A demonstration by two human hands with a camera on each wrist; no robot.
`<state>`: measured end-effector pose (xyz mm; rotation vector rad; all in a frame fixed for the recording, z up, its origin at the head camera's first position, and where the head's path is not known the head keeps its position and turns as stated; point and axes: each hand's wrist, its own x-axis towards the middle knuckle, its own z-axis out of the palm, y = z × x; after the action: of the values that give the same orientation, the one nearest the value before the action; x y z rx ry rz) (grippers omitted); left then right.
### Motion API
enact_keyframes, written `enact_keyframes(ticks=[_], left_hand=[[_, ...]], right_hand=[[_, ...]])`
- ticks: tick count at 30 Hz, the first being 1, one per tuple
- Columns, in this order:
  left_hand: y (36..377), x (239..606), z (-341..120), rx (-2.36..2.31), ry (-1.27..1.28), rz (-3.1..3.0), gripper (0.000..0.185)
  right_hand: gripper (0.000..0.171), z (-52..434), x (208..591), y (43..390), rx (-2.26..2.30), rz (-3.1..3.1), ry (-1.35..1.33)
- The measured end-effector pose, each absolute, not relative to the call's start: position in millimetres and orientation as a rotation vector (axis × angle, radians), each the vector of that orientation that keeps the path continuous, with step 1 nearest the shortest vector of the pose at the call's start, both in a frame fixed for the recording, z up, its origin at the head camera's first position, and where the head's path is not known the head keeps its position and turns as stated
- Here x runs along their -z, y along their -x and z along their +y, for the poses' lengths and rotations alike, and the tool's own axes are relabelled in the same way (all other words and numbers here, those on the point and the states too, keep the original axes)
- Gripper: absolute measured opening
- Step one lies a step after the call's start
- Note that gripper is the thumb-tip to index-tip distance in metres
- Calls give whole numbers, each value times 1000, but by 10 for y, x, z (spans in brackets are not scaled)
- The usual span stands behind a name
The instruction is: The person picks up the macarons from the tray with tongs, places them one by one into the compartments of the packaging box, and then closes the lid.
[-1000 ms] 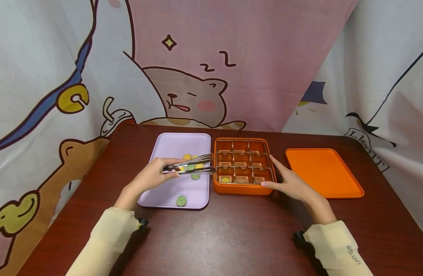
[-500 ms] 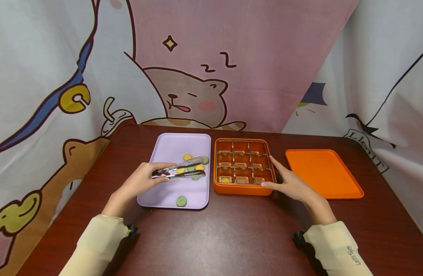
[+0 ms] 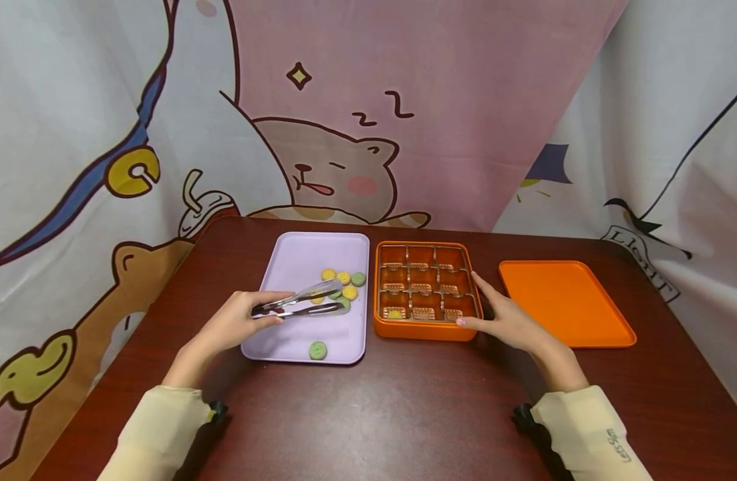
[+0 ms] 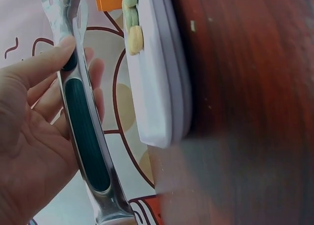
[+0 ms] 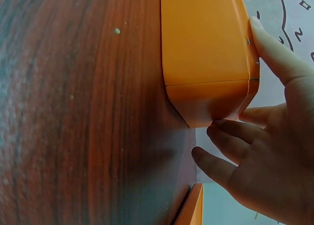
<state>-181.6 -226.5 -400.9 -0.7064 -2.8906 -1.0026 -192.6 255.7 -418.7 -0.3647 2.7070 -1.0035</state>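
Observation:
My left hand (image 3: 232, 321) holds metal tongs (image 4: 87, 136) with dark green grip inlays, the thumb on one arm and the fingers behind the other. Their parted tips hang over the lilac tray (image 3: 296, 257), overlapping a cluster of round yellow and green cookies. A yellow cookie (image 3: 350, 292) and a green cookie (image 3: 358, 279) show at its right side. At the right corner of the orange box (image 3: 425, 331), my right hand (image 3: 509, 324) touches its rim and side with thumb and fingertips. One yellow cookie (image 3: 395, 314) sits in the box's front left compartment.
A lone green cookie (image 3: 317, 350) lies near the tray's front edge. To the right of the box is a flat orange lid (image 3: 566, 304) on the dark wooden table (image 3: 368, 414). Behind the table hangs a cartoon-printed cloth (image 3: 440, 120). A clear divider (image 3: 421, 291) lines the box.
My left hand has drawn back to the left with the tongs, whose tips went from the box's left edge to above the cookies on the tray. My right hand stays at the box.

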Motion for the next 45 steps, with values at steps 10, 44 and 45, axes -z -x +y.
enact_keyframes(ticks=[10, 44, 45], left_hand=[[1725, 4038, -2390, 991, 705, -2889, 45], [1538, 4206, -2583, 1078, 804, -3054, 43], [1537, 4207, -2585, 1071, 806, -3058, 43]], right_hand=[[102, 2552, 4151, 1911, 1014, 2690, 355], [103, 2561, 4191, 1934, 997, 2707, 375], [103, 2561, 4191, 1934, 998, 2707, 374]])
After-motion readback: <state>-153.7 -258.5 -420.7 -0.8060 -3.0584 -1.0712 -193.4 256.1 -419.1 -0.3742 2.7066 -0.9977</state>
